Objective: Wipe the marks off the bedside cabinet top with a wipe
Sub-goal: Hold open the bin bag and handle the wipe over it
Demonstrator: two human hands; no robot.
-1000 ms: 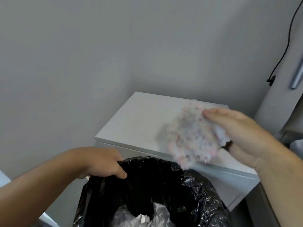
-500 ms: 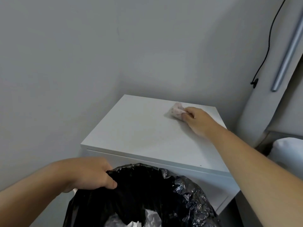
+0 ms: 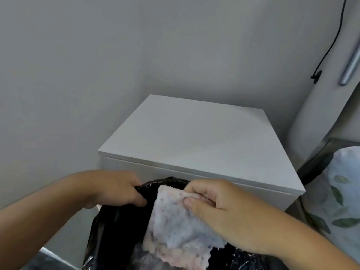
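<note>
The white bedside cabinet (image 3: 194,137) stands against the grey wall, its top bare except for a tiny dark speck near the front right edge. My right hand (image 3: 224,213) pinches a white wipe (image 3: 175,230) with pinkish stains, which hangs over the mouth of a black bin bag (image 3: 120,227) in front of the cabinet. My left hand (image 3: 115,190) grips the bag's rim on the left side.
A bed with a leaf-patterned pillow (image 3: 341,201) is at the right edge. A black cable (image 3: 331,41) and a metal bar (image 3: 352,61) hang on the wall at the upper right. The grey wall closes off the left and back.
My right hand has pulled back from the cabinet's far right top, where it pressed the wipe, to above the bin bag. My left hand still holds the bag's rim.
</note>
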